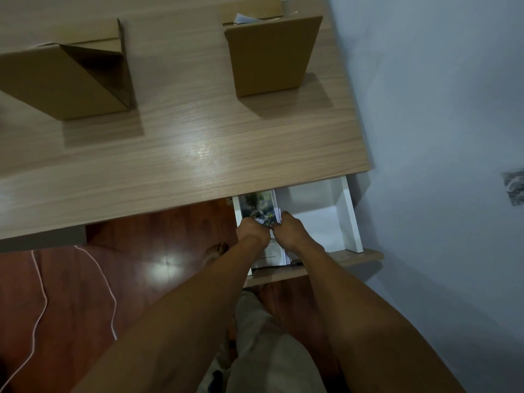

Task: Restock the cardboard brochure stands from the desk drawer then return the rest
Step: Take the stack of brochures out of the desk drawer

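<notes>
Reaching into the open white desk drawer [320, 219], my left hand [252, 231] and right hand [289, 231] both grip one stack of printed paper brochures [259, 207] lying inside it. I judge restocking barely begun: of two brown cardboard brochure stands [272, 55] on the pale wooden tabletop [181, 154], only the right shows paper.

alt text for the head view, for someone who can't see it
Both hands, left hand and right hand, grip a brochure stack in the open desk drawer. Two cardboard stands sit on the desk.
</notes>
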